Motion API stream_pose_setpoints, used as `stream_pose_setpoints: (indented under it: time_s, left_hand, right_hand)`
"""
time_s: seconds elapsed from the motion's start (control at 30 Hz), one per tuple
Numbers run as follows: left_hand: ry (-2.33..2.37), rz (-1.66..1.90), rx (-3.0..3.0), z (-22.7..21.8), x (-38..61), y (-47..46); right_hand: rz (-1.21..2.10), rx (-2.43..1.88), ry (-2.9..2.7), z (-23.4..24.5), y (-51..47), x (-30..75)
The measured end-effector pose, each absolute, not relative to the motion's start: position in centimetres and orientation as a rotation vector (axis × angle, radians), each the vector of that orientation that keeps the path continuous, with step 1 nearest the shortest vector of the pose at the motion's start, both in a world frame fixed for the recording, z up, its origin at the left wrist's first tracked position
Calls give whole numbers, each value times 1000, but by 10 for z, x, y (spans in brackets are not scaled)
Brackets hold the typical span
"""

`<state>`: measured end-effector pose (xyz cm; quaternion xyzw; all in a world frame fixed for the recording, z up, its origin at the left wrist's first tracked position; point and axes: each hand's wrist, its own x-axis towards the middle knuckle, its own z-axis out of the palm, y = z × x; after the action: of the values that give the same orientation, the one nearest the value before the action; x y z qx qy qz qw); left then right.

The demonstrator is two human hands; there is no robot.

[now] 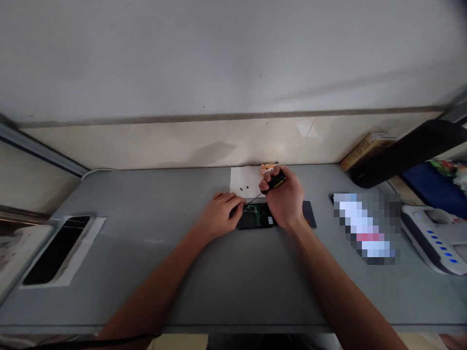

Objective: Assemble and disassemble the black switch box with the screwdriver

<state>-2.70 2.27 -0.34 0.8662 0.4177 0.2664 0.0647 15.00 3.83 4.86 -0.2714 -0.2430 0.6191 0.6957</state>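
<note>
A flat black electronic device with a bare green circuit board [259,210] lies on the desk in front of me. My left hand [220,215] grips its left end between thumb and fingers. In my right hand [286,198] is a screwdriver [278,181] with a black and yellow handle. Its thin shaft slants down to the board's upper left edge, close to my left fingertips; the tip is too small to make out. Beyond the device, a white sheet of paper [238,181] carries a few tiny dark pieces, and an orange and white figure [267,168] is partly hidden by my right hand.
A dark flat panel [309,215] sticks out right of my right hand. A black phone [58,248] rests on white paper at left. On the right are a blurred-out screen [365,228], a white device with blue lights [438,238], a black cylinder [404,153] and a book [365,148].
</note>
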Motion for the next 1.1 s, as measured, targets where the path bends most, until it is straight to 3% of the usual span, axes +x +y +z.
stream_pose_setpoints:
  time_s: [1.1]
  left_hand:
    - [1206, 830, 2616, -5, -29, 25]
  right_hand:
    - [1457, -594, -413, 46, 42, 157]
